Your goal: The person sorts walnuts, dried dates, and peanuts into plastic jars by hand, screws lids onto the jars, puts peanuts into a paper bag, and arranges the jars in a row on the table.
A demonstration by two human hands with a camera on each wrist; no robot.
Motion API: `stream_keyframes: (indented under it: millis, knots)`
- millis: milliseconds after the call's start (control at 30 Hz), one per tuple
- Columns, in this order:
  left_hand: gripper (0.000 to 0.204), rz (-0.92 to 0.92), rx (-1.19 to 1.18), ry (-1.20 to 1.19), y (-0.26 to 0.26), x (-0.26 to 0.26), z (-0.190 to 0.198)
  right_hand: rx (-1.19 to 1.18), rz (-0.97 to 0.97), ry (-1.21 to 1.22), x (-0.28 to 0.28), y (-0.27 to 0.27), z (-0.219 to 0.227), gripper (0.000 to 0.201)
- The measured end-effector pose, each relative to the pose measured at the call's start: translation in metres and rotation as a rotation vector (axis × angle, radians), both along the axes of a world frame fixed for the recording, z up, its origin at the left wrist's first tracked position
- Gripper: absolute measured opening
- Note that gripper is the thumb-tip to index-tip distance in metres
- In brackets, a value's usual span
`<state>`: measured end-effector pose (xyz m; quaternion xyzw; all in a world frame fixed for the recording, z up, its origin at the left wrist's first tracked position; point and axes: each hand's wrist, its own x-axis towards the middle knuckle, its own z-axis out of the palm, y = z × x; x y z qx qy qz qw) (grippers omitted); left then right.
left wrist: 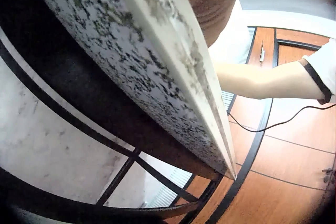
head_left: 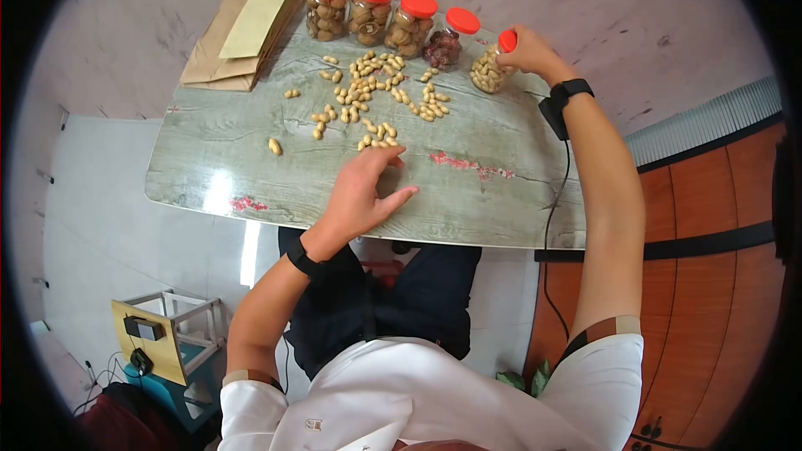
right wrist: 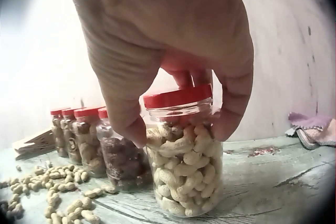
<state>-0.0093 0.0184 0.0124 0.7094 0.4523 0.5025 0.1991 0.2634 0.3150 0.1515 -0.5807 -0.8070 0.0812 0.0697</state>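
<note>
My right hand (head_left: 535,53) grips a clear jar of peanuts (head_left: 486,75) from above at the right back of the table. In the right wrist view, thumb and fingers come down on both sides of the red lid (right wrist: 178,98) and the jar's neck; the lid sits on the jar. Loose peanuts (head_left: 368,67) lie scattered over the table's middle, with one single peanut (head_left: 276,147) off to the left. Beside the nearest peanuts, my left hand (head_left: 359,192) is held over the front of the table, thumb spread from loosely bent fingers, holding nothing.
Left of the peanut jar, a jar of dark reddish contents (head_left: 443,49) and several red-lidded jars of walnuts (head_left: 368,21) line the back. Folded paper bags (head_left: 219,54) lie at the back left. A cable (head_left: 551,225) hangs from the right wrist over the front edge. A cloth (right wrist: 314,131) lies far right.
</note>
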Motion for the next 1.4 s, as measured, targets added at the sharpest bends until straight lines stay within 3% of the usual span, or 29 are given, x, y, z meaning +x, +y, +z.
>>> stream_keyframes:
  millis: [100, 200, 267, 333, 367, 433, 467, 533, 567, 600, 700, 833, 900, 1100, 1200, 1267, 1400]
  knots:
    - [0.059, -0.004, -0.034, -0.010, 0.001, 0.001, 0.000, 0.018, 0.015, 0.023, 0.000, 0.014, -0.015, 0.076]
    - [0.057, -0.001, -0.089, -0.015, -0.001, 0.001, 0.001, -0.126, -0.009, 0.217, -0.005, 0.007, -0.011, 0.074]
    - [0.056, 0.010, -0.040, -0.030, -0.001, 0.001, -0.002, -0.096, 0.136, 0.137, -0.007, 0.000, -0.002, 0.071]
    - [0.055, 0.048, 0.002, 0.002, -0.001, 0.001, -0.003, 0.575, 0.054, 0.062, -0.004, -0.008, -0.027, 0.057]
    - [0.054, 0.021, -0.019, -0.037, -0.002, 0.001, -0.003, 0.568, 0.081, 0.084, -0.015, -0.020, -0.028, 0.057]
    - [0.054, 0.014, -0.041, -0.066, -0.005, -0.004, -0.002, 0.674, 0.284, 0.347, -0.029, -0.049, -0.015, 0.044]
    - [0.054, -0.011, -0.040, -0.053, -0.010, -0.007, 0.001, 0.667, 0.296, 0.367, -0.038, -0.060, -0.016, 0.044]
    - [0.055, -0.037, -0.048, -0.025, -0.017, -0.016, 0.008, 0.617, 0.524, 0.335, -0.059, -0.086, -0.020, 0.033]
    - [0.056, 0.001, -0.040, 0.004, -0.022, -0.024, 0.012, 0.410, 0.481, 0.410, -0.071, -0.104, -0.021, 0.034]
    - [0.058, 0.035, -0.031, 0.032, -0.026, -0.032, 0.017, 0.403, 0.476, 0.422, -0.080, -0.109, -0.027, 0.034]
    - [0.072, 0.229, -0.015, 0.186, -0.032, -0.065, 0.037, 0.265, 0.584, 0.166, -0.087, -0.122, -0.048, 0.042]
    - [0.107, 0.342, -0.134, 0.321, -0.031, -0.109, 0.029, 0.179, 0.534, 0.183, -0.085, -0.113, -0.070, 0.053]
    - [0.134, 0.329, -0.244, 0.413, -0.023, -0.128, 0.015, 0.266, 0.646, 0.168, -0.086, -0.107, -0.077, 0.058]
    - [0.137, 0.324, -0.298, 0.501, 0.037, -0.143, -0.010, 0.065, 0.737, 0.155, -0.161, -0.079, -0.087, 0.053]
    - [0.130, 0.324, -0.388, 0.553, 0.061, -0.134, -0.003, 0.085, 0.747, 0.172, -0.195, -0.063, -0.113, 0.053]
    - [0.128, 0.298, -0.400, 0.561, 0.071, -0.128, 0.000, 0.007, 0.710, 0.158, -0.201, -0.060, -0.122, 0.051]
    - [0.120, 0.266, -0.400, 0.535, 0.096, -0.120, 0.001, 0.170, 0.738, 0.110, -0.184, -0.072, -0.133, 0.045]
